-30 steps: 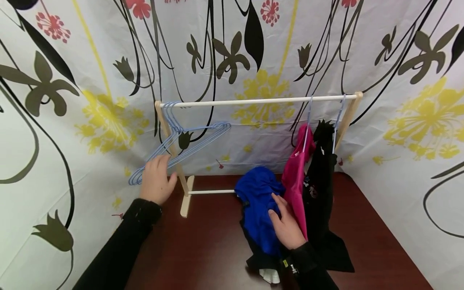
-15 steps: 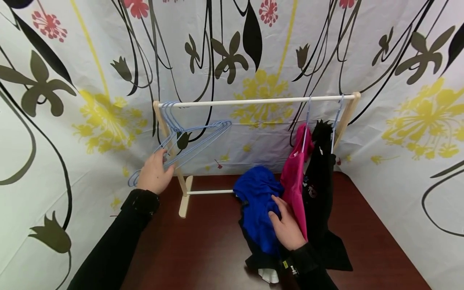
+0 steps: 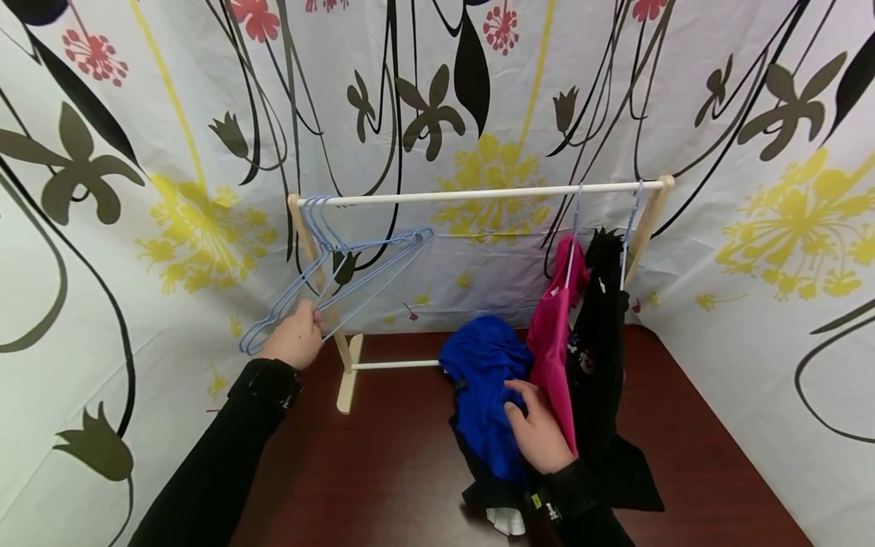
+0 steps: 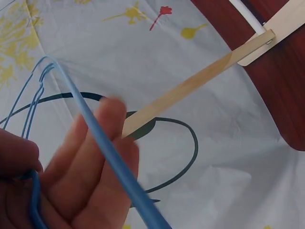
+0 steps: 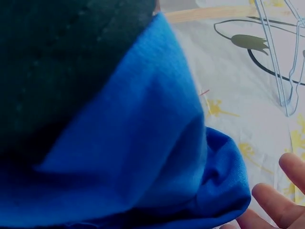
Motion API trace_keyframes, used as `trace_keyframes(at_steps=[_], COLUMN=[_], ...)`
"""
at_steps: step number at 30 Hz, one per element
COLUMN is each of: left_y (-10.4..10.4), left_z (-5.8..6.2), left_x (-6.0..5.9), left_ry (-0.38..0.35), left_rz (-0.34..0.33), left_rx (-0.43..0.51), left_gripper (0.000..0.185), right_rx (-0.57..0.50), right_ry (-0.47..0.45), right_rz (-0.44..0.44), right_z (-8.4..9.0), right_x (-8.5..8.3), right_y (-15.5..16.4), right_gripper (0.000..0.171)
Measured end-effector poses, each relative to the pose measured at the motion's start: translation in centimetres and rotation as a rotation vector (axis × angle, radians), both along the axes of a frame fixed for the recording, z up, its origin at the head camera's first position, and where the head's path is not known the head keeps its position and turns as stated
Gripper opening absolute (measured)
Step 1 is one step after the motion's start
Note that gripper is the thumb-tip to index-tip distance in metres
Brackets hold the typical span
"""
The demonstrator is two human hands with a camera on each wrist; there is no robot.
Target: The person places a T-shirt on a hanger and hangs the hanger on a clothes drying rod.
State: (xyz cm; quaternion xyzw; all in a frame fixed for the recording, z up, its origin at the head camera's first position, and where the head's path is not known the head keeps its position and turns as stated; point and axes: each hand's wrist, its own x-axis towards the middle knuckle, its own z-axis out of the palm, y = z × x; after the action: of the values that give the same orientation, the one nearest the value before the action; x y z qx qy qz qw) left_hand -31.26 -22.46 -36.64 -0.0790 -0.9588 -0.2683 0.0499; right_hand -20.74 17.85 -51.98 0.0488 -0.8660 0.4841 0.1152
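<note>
At the left end of the rack, my left hand [image 3: 297,336] holds a blue wire hanger [image 4: 112,157], one of several bunched there. The left wrist view shows the thumb [image 4: 19,152] over a thin stretch of wire, with a thicker stretch crossing in front of the fingers. My right hand [image 3: 540,433] lies over the blue garment [image 3: 481,380], palm down, its fingers loosely extended. In the right wrist view, the right fingers [image 5: 274,205] show past a fold of blue cloth [image 5: 143,133]. Beside that hand hangs a pink garment [image 3: 557,334].
A small wooden rack with a white top rail [image 3: 478,194] stands on the dark red-brown table [image 3: 383,448]. At its right end a black garment [image 3: 601,342] hangs behind the pink one. A flower-patterned sheet [image 3: 437,45] encloses the back and sides.
My left fingers have reached in among the hangers and curled in around the wire. The right hand stays nearly in place, its fingers bent slightly more. The head view has shifted slightly.
</note>
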Motion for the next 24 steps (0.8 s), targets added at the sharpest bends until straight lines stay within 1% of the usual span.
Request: trace_keyframes(at_steps=[2, 5, 8, 10, 12, 15, 19, 24], left_y=[0.12, 0.38, 0.62, 0.73, 0.79, 0.81, 0.73, 0.52], left_z=[0.14, 0.36, 0.42, 0.39, 0.26, 0.06, -0.22, -0.29], left_x=[0.07, 0.17, 0.17, 0.12, 0.00, -0.15, -0.31, -0.11], left_ry=[-0.050, -0.126, -0.186, -0.211, -0.202, -0.179, -0.162, -0.097], left_rz=[-0.034, -0.074, -0.095, -0.102, -0.096, -0.086, -0.078, -0.058], left_rx=[0.028, 0.120, 0.194, 0.210, 0.181, 0.138, 0.126, 0.094], left_gripper=[0.013, 0.014, 0.013, 0.015, 0.016, 0.022, 0.028, 0.026], right_rx=[-0.002, -0.008, -0.008, -0.005, 0.000, -0.001, -0.009, -0.015], right_ry=[0.000, 0.003, 0.011, 0.018, 0.022, 0.020, 0.011, -0.002], right_rz=[0.000, 0.004, 0.005, 0.006, 0.008, 0.012, 0.006, -0.002], right_z=[-0.08, -0.15, -0.18, -0.20, -0.24, -0.26, -0.20, -0.24], right_x=[0.04, 0.09, 0.16, 0.20, 0.23, 0.26, 0.36, 0.48], right_y=[0.02, 0.04, 0.12, 0.21, 0.31, 0.40, 0.42, 0.46], right_gripper=[0.038, 0.038, 0.038, 0.038, 0.037, 0.037, 0.037, 0.038])
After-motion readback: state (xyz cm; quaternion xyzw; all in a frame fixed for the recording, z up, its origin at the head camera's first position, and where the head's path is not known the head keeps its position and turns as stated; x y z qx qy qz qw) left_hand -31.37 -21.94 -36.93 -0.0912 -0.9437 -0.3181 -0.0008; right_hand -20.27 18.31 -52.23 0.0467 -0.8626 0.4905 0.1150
